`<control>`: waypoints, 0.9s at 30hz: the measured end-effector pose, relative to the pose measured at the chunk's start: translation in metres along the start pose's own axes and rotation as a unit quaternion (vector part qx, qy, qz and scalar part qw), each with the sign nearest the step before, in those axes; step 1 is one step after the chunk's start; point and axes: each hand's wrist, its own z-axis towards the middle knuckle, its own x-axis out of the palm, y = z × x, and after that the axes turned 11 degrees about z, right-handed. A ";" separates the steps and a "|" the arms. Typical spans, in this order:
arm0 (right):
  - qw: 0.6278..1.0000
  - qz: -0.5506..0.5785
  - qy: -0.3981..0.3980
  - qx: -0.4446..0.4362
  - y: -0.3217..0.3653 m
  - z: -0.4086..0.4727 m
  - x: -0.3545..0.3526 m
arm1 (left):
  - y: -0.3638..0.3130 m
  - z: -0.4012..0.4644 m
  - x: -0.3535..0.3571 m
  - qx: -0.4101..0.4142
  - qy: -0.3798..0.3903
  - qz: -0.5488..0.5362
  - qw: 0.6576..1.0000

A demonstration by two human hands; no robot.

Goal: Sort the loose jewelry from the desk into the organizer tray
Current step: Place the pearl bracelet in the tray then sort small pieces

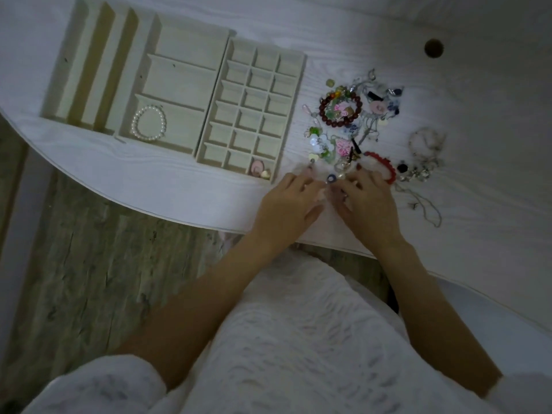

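A heap of loose jewelry (355, 121) lies on the white desk, with a dark red bead bracelet (340, 106) on top and a bright red bracelet (385, 165) at its near edge. Beige organizer trays stand to the left: a small-cell tray (300, 85) holding a pink piece (257, 168) in its near right cell, and a wide-cell tray (149, 85) holding a pearl bracelet (148, 123). My left hand (289, 204) and my right hand (370, 204) meet at the heap's near edge, fingertips around a small dark blue piece (331, 178). Which fingers pinch it is unclear.
A third tray with long slots (86, 70) sits at the far left. A thin chain (427, 204) trails right of my right hand, and a pale bracelet (424, 141) lies beyond. A round cable hole (433, 48) is at the back. The desk's curved front edge (179, 218) runs below my hands.
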 end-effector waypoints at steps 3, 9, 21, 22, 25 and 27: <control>1.000 -0.005 -0.019 0.024 -0.006 0.001 0.004 | -0.006 0.015 0.011 -0.033 0.062 0.026 0.997; 0.993 0.048 -0.093 0.047 -0.011 0.013 -0.002 | 0.006 0.011 0.013 -0.063 0.045 0.022 0.997; 0.930 0.355 0.076 0.057 0.059 0.055 -0.024 | 0.029 0.002 -0.041 -0.299 -0.006 -0.445 0.844; 0.937 0.335 0.085 0.048 0.065 0.060 -0.019 | 0.036 -0.002 -0.043 -0.318 -0.010 -0.439 0.840; 0.937 0.324 0.120 0.046 0.080 0.074 -0.007 | 0.054 -0.010 -0.047 -0.353 -0.003 -0.410 0.841; 0.933 0.328 0.141 0.049 0.089 0.082 -0.002 | 0.068 -0.014 -0.049 -0.346 0.007 -0.352 0.870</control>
